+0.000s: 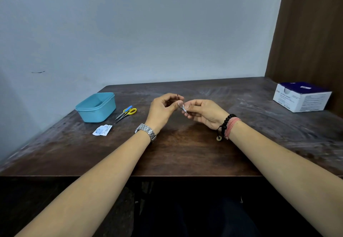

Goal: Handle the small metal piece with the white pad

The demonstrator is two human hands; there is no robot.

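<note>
Left hand (pixel 163 109) curled, pinching a thin dark needle (pixel 177 97) upright. Right hand (pixel 203 114) pinching a small white wrapper (pixel 184 107) against it, both raised above the desk (pixel 185 149), presumably for close sight. Scissors (pixel 126 112), blue tub (pixel 96 106), torn packet (pixel 102 130) parked left, within reach.

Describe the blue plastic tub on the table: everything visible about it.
The blue tub is a light-blue, rounded-rectangular container that looks like plastic, with a flanged rim and no lid. It stands upright on the dark wooden table, far left, near the wall. Nothing touches it; the scissors lie just right of it. Its visible inside looks bare.
</note>
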